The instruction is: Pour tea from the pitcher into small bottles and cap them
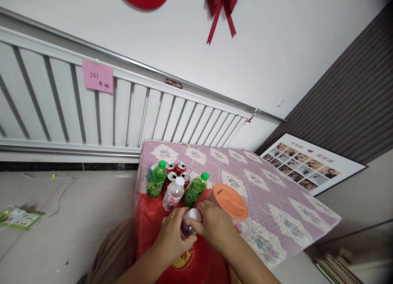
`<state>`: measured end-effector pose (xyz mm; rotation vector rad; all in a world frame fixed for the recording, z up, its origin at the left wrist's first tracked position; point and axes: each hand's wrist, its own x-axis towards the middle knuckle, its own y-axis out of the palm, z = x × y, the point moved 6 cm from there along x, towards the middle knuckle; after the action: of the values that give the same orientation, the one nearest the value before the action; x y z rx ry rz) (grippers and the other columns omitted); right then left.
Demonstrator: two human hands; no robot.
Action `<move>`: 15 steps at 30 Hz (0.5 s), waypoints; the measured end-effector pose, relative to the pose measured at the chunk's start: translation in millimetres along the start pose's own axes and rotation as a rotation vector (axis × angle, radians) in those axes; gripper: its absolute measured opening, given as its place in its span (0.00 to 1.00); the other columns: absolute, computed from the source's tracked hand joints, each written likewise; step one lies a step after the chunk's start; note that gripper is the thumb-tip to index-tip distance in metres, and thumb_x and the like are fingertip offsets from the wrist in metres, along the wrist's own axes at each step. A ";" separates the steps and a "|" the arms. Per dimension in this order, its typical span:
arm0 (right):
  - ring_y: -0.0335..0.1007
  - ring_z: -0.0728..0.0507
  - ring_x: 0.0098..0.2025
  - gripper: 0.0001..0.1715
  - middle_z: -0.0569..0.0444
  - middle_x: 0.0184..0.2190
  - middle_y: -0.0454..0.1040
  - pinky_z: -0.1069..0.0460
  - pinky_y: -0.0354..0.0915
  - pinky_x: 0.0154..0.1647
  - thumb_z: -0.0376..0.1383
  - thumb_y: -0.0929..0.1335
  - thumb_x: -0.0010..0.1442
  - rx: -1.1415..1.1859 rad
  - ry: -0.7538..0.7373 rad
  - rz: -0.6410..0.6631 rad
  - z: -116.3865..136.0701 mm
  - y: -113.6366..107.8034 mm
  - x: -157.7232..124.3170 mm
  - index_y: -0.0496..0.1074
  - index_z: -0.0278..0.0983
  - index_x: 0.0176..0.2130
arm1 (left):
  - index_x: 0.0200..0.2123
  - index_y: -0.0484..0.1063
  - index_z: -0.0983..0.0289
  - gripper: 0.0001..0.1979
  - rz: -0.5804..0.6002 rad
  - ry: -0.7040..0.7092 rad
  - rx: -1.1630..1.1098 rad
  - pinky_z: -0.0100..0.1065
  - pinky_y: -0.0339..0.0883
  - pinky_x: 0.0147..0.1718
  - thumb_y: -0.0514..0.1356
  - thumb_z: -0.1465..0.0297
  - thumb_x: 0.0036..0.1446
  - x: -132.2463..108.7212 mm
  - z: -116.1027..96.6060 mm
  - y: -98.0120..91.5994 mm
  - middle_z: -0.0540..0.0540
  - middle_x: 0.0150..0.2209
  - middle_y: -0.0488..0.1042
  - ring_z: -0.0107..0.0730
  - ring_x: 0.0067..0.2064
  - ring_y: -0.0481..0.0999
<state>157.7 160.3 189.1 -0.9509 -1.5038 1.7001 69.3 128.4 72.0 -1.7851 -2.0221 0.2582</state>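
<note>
A clear plastic bottle with a white cap stands at the table's near side, largely hidden by my hands. My left hand wraps round its body from the left. My right hand closes on it from the right, thumb by the cap. Just behind are a white-capped bottle with a pink-and-white label, a green bottle to its right and another green bottle to its left. Several opened red cans sit among them. An orange-lidded container is close beside my right hand.
A red cloth or bag lies over the near part of the table, whose purple floral cover reaches right. A white radiator runs behind. A photo board leans at the right. Papers lie on the floor at left.
</note>
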 end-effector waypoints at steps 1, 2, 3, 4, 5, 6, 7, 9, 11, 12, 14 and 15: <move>0.74 0.37 0.35 0.17 0.43 0.34 0.75 0.49 0.61 0.32 0.45 0.68 0.59 -0.023 0.023 -0.011 0.5 -0.2 -1.0 0.74 0.33 0.35 | 0.55 0.61 0.61 0.33 -0.002 0.001 0.002 0.50 0.61 0.55 0.63 0.73 0.42 0.2 0.5 0.6 0.60 0.55 0.71 0.48 0.56 0.70; 0.74 0.36 0.36 0.19 0.43 0.34 0.76 0.48 0.62 0.32 0.47 0.67 0.60 -0.045 0.045 -0.017 0.4 -0.6 -2.0 0.74 0.33 0.36 | 0.55 0.61 0.61 0.33 -0.005 0.002 0.005 0.50 0.60 0.55 0.63 0.73 0.42 0.3 1.0 1.0 0.60 0.55 0.71 0.48 0.57 0.69; 0.74 0.35 0.36 0.21 0.43 0.34 0.76 0.48 0.62 0.32 0.49 0.66 0.60 -0.060 0.058 -0.017 -0.2 -1.0 -2.8 0.74 0.33 0.36 | 0.55 0.61 0.61 0.33 -0.009 0.004 0.008 0.49 0.61 0.55 0.63 0.73 0.42 0.4 1.3 1.4 0.60 0.54 0.71 0.48 0.57 0.69; 0.74 0.35 0.37 0.22 0.42 0.35 0.76 0.47 0.63 0.33 0.50 0.66 0.60 -0.061 0.063 -0.015 -1.1 -1.5 -3.6 0.75 0.34 0.37 | 0.55 0.61 0.61 0.33 -0.013 0.008 0.010 0.49 0.61 0.55 0.63 0.73 0.42 0.3 1.4 1.6 0.60 0.54 0.71 0.48 0.56 0.70; 0.74 0.35 0.38 0.22 0.42 0.37 0.76 0.47 0.63 0.34 0.50 0.66 0.59 -0.045 0.055 -0.015 -2.2 -2.2 -4.3 0.75 0.34 0.39 | 0.55 0.61 0.60 0.32 -0.018 0.015 0.011 0.48 0.62 0.54 0.62 0.73 0.43 0.2 1.3 1.6 0.59 0.53 0.72 0.47 0.56 0.70; 0.74 0.35 0.40 0.24 0.42 0.39 0.76 0.47 0.64 0.37 0.50 0.68 0.57 -0.006 0.030 -0.017 -3.1 -3.0 -4.9 0.75 0.34 0.43 | 0.54 0.62 0.59 0.32 -0.026 0.021 0.014 0.47 0.62 0.53 0.62 0.73 0.43 -0.1 1.2 1.4 0.58 0.53 0.72 0.47 0.55 0.71; 0.73 0.35 0.44 0.27 0.42 0.43 0.76 0.47 0.65 0.41 0.49 0.70 0.55 0.048 -0.013 -0.020 -3.3 -3.8 -5.7 0.73 0.34 0.48 | 0.54 0.62 0.58 0.31 -0.033 0.030 0.015 0.47 0.63 0.52 0.62 0.72 0.44 -0.4 1.0 1.2 0.57 0.52 0.72 0.46 0.54 0.71; 0.70 0.36 0.50 0.38 0.43 0.50 0.73 0.47 0.64 0.49 0.43 0.73 0.51 0.164 -0.125 -0.023 -2.6 -4.9 -7.5 0.66 0.35 0.58 | 0.54 0.62 0.58 0.30 -0.041 0.052 0.014 0.46 0.65 0.51 0.61 0.73 0.45 -1.2 0.4 1.1 0.57 0.51 0.73 0.45 0.53 0.72; 0.68 0.39 0.51 0.36 0.46 0.50 0.72 0.49 0.62 0.51 0.34 0.71 0.51 0.229 -0.210 -0.014 -1.6 -4.9 -9.1 0.66 0.37 0.59 | 0.54 0.61 0.57 0.30 -0.056 0.067 0.006 0.46 0.66 0.50 0.61 0.73 0.45 -1.8 0.3 0.9 0.57 0.52 0.72 0.45 0.53 0.73; 0.69 0.41 0.49 0.30 0.48 0.47 0.73 0.50 0.62 0.49 0.31 0.70 0.51 0.229 -0.218 -0.011 -1.8 -4.5 -9.3 0.70 0.39 0.55 | 0.54 0.61 0.57 0.31 -0.063 0.070 0.001 0.46 0.66 0.51 0.62 0.73 0.45 -1.9 0.7 0.8 0.57 0.52 0.72 0.45 0.53 0.73; 0.70 0.43 0.43 0.16 0.51 0.39 0.75 0.52 0.63 0.43 0.30 0.69 0.53 0.192 -0.177 -0.011 -2.8 -3.7 -8.1 0.75 0.39 0.43 | 0.54 0.61 0.57 0.31 -0.072 0.067 -0.004 0.47 0.65 0.52 0.62 0.72 0.44 -1.9 1.7 1.0 0.57 0.52 0.73 0.46 0.53 0.73; 0.70 0.42 0.40 0.10 0.51 0.36 0.75 0.52 0.62 0.39 0.32 0.69 0.53 0.168 -0.137 -0.017 -3.5 -3.7 -7.1 0.75 0.38 0.39 | 0.54 0.61 0.57 0.31 -0.069 0.067 -0.006 0.47 0.65 0.52 0.62 0.73 0.44 -1.7 2.0 1.5 0.57 0.51 0.73 0.46 0.52 0.73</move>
<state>164.4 156.4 193.2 -0.7454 -1.4230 1.8790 69.9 127.3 69.2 -1.7006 -2.0349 0.1698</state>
